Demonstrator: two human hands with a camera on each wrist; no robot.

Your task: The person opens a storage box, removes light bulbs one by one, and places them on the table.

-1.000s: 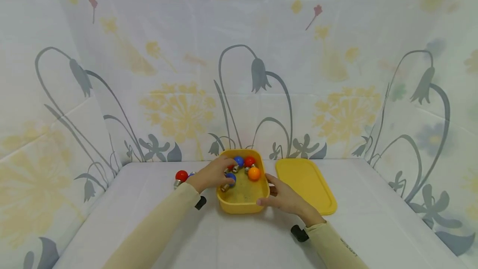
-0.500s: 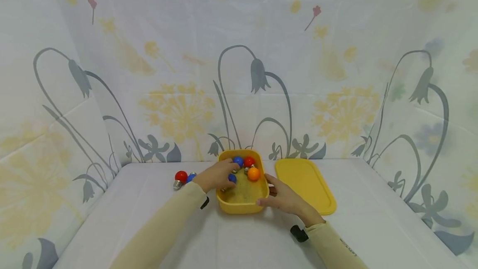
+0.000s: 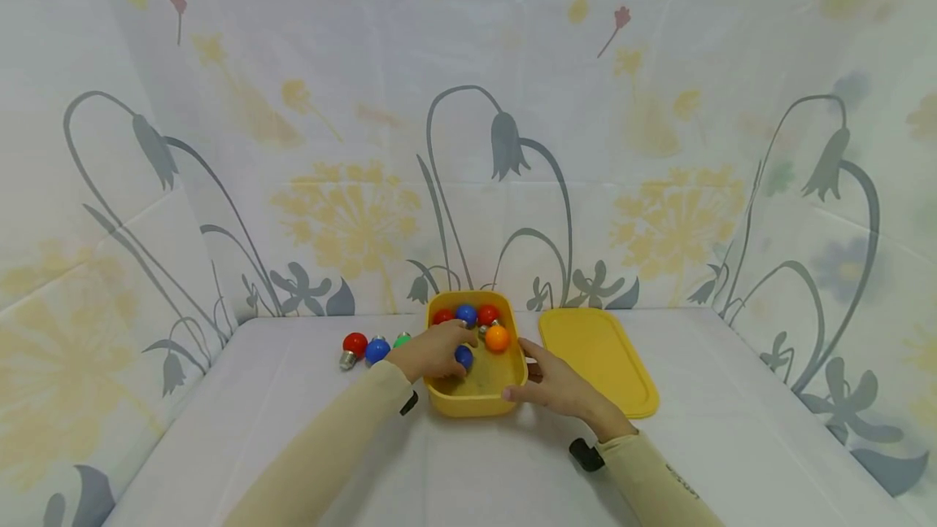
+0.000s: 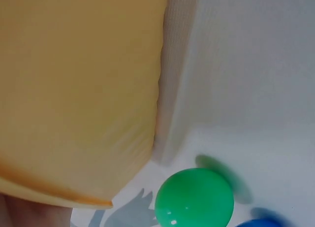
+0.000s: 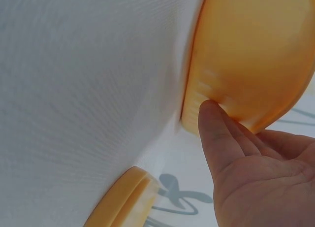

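Note:
A yellow plastic box [image 3: 472, 406] stands on the white table with several light bulbs in it. My left hand [image 3: 439, 350] reaches over its left wall and holds a blue light bulb [image 3: 464, 357] low inside; the bulb's base is hidden by the fingers. Farther back in the box lie a red bulb [image 3: 443, 316], another blue bulb [image 3: 466, 314], a second red bulb [image 3: 488, 315] and an orange bulb [image 3: 498, 338]. My right hand [image 3: 552, 385] rests against the box's right side from outside, straight fingertips pressing the wall in the right wrist view.
Left of the box, a red bulb [image 3: 355, 344], a blue bulb [image 3: 377, 350] and a green bulb [image 4: 194, 197] lie on the table. A flat yellow lid [image 3: 600, 360] lies to the right. Patterned cloth hangs behind and at both sides.
My left hand has shifted right, deeper over the box, and the blue bulb at its fingers has moved slightly right. The green bulb outside has come into view. The right hand stays put.

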